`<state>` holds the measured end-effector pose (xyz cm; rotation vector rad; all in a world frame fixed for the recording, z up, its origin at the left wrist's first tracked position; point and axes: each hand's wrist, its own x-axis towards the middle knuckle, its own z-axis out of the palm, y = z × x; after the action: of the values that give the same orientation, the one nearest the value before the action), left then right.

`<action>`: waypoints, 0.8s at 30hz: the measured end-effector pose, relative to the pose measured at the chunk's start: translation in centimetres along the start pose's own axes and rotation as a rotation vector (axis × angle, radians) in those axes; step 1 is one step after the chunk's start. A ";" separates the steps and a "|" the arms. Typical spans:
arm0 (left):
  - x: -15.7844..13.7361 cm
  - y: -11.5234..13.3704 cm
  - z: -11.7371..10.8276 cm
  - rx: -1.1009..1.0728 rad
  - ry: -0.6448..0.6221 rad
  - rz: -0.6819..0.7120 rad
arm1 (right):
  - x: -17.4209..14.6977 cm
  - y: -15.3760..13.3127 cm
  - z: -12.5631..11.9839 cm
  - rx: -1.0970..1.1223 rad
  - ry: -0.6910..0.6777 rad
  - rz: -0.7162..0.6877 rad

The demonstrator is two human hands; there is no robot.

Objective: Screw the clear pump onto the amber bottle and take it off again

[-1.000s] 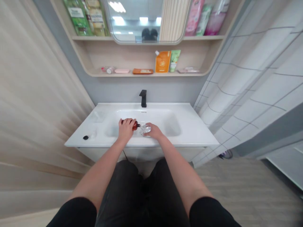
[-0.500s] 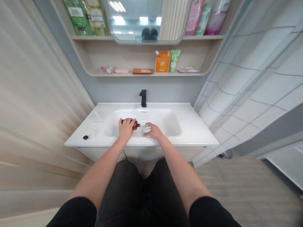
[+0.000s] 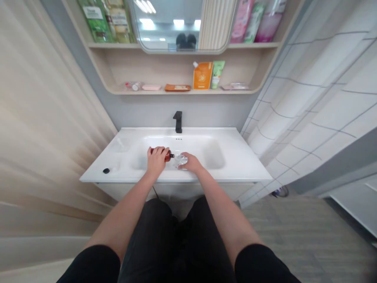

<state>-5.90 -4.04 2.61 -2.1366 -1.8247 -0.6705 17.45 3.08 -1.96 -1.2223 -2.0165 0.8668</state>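
Above the white sink [image 3: 216, 151], my left hand [image 3: 156, 160] is closed around a reddish-brown bottle [image 3: 167, 155]. The bottle is tipped on its side, its dark neck pointing right. Facing that neck is a small clear cup [image 3: 182, 159], wrapped by the fingers of my right hand [image 3: 191, 162]. The bottle's mouth is at the cup's rim; whether they touch, I cannot tell. Any liquid passing between them is too small to make out. A black cap [image 3: 106, 171] lies on the counter's left part, far from both hands.
A black faucet [image 3: 178, 122] rises behind the basin. Above it, a wall shelf [image 3: 132, 92] bears an orange pouch [image 3: 202, 76], a green tube [image 3: 217, 74] and small packets, with a mirror [image 3: 173, 27] higher up. Curtains [image 3: 44, 118] hang at left; a tiled wall [image 3: 324, 98] stands at right.
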 end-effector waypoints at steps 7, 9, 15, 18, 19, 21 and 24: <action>0.0 0.2 -0.2 0.002 0.002 0.003 | 0.1 0.2 0.1 -0.005 0.000 -0.008; 0.0 0.2 -0.2 0.004 0.005 0.002 | 0.1 0.2 0.1 0.000 0.001 -0.013; 0.0 0.2 -0.3 0.009 0.010 0.014 | 0.0 0.2 0.0 -0.001 -0.006 -0.002; 0.0 0.2 -0.3 0.009 0.002 0.008 | 0.1 0.2 0.1 0.005 0.001 -0.004; 0.0 0.2 -0.3 0.009 -0.001 0.007 | 0.1 0.2 0.1 0.005 0.003 -0.002; 0.0 0.2 -0.3 0.010 -0.003 0.008 | 0.1 0.2 0.1 0.005 0.001 -0.002; 0.0 0.2 -0.3 0.011 0.001 0.011 | 0.1 0.2 0.0 0.001 -0.003 -0.004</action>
<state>-5.74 -4.24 2.89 -2.1376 -1.8112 -0.6576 17.45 3.22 -2.09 -1.2172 -2.0199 0.8678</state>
